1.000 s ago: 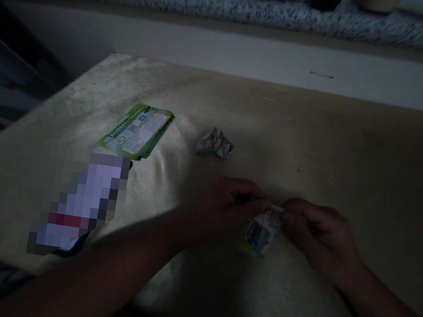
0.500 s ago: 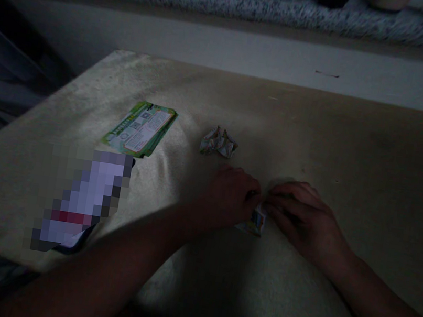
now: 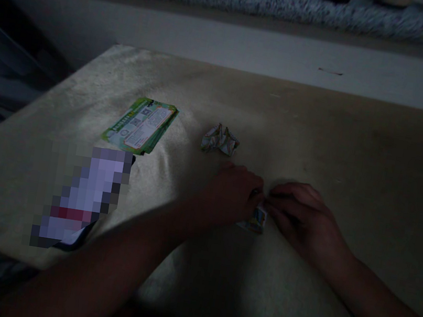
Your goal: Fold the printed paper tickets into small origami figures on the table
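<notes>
Head view: folded paper between both hands' grips.

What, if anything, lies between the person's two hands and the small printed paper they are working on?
Nothing visible does. The left hand and right hand both pinch the printed paper directly on the table; the crumpled paper lies apart, farther back.

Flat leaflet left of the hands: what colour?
Green border with a white printed panel, leaflet, head view.
</notes>
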Demonstrator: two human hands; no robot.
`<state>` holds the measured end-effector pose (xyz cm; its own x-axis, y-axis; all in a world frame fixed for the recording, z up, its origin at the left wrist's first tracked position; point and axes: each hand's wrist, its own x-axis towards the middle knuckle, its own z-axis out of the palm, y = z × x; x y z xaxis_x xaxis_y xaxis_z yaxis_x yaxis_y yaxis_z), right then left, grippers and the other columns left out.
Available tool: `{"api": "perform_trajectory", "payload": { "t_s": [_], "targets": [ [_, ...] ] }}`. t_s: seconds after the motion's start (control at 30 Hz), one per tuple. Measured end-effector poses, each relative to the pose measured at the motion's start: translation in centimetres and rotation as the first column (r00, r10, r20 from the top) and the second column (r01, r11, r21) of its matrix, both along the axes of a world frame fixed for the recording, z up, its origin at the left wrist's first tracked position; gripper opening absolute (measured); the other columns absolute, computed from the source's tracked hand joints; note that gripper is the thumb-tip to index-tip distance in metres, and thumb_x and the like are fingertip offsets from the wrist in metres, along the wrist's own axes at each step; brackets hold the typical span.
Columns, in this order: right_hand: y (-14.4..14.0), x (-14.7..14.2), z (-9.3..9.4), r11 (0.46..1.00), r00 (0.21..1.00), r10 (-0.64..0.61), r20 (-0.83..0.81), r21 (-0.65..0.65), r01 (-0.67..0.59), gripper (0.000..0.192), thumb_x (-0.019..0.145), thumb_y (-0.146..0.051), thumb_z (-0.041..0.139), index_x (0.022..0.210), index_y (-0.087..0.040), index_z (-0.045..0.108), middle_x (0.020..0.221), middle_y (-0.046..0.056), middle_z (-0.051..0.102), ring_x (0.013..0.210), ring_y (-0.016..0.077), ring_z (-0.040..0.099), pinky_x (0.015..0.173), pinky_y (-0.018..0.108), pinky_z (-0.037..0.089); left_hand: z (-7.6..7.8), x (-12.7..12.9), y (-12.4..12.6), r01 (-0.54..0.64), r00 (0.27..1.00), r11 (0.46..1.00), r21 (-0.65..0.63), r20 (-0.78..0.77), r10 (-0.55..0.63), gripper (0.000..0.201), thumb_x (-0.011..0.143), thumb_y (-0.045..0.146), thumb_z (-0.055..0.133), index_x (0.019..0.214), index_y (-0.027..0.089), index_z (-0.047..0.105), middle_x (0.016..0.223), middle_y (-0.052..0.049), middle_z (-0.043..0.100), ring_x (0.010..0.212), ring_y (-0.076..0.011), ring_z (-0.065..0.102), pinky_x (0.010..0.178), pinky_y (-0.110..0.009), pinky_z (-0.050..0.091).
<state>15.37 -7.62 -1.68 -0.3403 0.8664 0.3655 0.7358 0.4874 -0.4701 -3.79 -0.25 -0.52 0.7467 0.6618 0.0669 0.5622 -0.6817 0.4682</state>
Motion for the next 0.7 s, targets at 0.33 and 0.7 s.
{"api": "perform_trajectory", "payload": {
  "t_s": [0.33, 0.7],
  "targets": [
    [-0.6, 0.0, 0.0, 1.000, 0.998, -0.012, 0.054, 0.001, 0.012, 0.011, 0.090, -0.024, 0.067, 0.093, -0.018, 0.075, 0.106, 0.012, 0.066, 0.101, 0.0267, 0.062, 0.086, 0.044, 0.052, -0.2, -0.1, 0.2, 0.025, 0.999, 1.000, 0.004, -0.019, -0.025, 0.020, 0.091, 0.026, 0.053, 0.085, 0.015, 0.070, 0.079, -0.006, 0.070, 0.080, -0.0213, 0.063, 0.082, -0.038, 0.042],
    [-0.4, -0.1, -0.1, 0.999, 0.999, -0.039, 0.021, 0.008, 0.039, 0.009, 0.088, -0.025, 0.070, 0.089, -0.020, 0.077, 0.101, 0.010, 0.067, 0.098, 0.0264, 0.064, 0.083, 0.044, 0.052, 0.7, -0.6, 1.1, 0.080, 0.995, 0.990, -0.113, -0.044, -0.086, 0.021, 0.089, 0.027, 0.056, 0.084, 0.016, 0.074, 0.077, -0.004, 0.070, 0.078, -0.0187, 0.065, 0.080, -0.034, 0.042]
  ]
}}
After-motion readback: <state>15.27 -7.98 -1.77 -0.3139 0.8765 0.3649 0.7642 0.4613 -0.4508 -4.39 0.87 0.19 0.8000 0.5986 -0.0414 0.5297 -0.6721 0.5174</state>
